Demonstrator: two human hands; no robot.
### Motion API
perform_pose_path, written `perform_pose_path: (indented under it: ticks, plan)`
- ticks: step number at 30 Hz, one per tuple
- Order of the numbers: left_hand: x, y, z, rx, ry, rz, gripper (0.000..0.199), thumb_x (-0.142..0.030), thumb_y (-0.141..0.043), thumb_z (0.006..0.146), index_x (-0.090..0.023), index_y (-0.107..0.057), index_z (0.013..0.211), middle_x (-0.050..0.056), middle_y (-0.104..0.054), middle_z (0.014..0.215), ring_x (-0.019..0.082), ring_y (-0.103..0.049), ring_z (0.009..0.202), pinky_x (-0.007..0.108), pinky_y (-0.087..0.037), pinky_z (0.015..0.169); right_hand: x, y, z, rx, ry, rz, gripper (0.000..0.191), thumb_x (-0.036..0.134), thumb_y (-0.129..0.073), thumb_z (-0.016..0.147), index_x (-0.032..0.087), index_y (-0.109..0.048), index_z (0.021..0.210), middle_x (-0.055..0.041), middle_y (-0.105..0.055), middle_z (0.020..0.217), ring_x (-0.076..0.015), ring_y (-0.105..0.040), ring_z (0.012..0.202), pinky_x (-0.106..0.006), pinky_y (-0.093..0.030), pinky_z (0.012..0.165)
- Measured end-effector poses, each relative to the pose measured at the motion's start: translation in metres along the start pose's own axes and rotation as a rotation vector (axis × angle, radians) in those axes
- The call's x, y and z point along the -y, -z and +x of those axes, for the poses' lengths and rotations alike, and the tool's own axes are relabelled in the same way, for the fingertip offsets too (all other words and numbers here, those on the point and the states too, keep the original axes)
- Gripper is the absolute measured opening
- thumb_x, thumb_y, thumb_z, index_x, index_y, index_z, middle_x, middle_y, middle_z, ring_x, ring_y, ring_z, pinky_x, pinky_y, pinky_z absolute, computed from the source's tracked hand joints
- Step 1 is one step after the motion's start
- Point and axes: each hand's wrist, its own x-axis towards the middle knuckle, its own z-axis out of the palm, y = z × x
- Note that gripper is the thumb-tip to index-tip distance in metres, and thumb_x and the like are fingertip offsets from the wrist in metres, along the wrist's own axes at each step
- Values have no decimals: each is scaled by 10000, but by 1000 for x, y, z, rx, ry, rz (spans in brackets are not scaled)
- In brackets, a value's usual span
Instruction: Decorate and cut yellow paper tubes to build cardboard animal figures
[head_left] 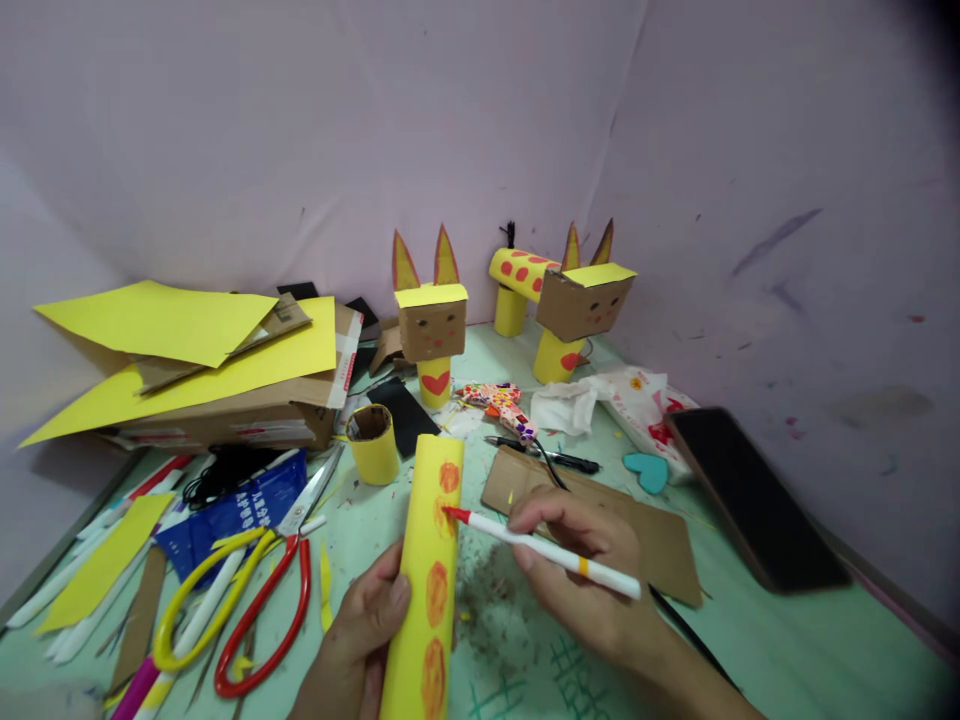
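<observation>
In the head view, the left hand's fingers (399, 592) are closed around a yellow paper-covered tube (421, 560) with orange spots, upright before the person. Right of the tube, the right hand's fingers (517, 530) pinch a white marker (555, 553), its red tip at a spot. Left of the tube, scissors (291, 540) lie open on the tabletop (510, 660).

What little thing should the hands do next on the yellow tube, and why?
I'd have the right hand fill in the second spot from the top with small strokes. The marker's red tip is already on it, yellow still shows through there, and the left hand is holding the yellow tube.
</observation>
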Motion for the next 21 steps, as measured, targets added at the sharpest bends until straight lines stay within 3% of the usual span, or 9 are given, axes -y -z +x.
perform_pose_path:
  ticks: [4, 9, 21]
  plan:
    - [-1, 0, 0, 28, 14, -24, 275, -222, -718, 654, -153, -666, 916, 79, -678, 688, 189, -629, 606, 267, -506, 582, -1, 2, 1, -32, 18, -22, 133, 125, -602, 724, 221, -626, 813, 3, -638, 713, -121, -591, 621, -207, -451, 558]
    - [0, 3, 2, 69, 14, -45, 278, -228, -698, 665, -139, -677, 928, 88, -674, 668, 191, -621, 591, 272, -500, 561, -2, 4, 1, 19, 42, 11, 131, 118, -593, 731, 223, -621, 804, -2, -643, 728, -134, -608, 650, -235, -466, 595]
    - [-1, 3, 2, 107, 48, -35, 238, -244, -686, 687, -132, -672, 896, 90, -677, 698, 185, -615, 579, 291, -506, 563, 1, 0, 1, -38, 36, -19, 125, 113, -592, 713, 211, -630, 781, -10, -644, 694, -132, -597, 607, -224, -453, 542]
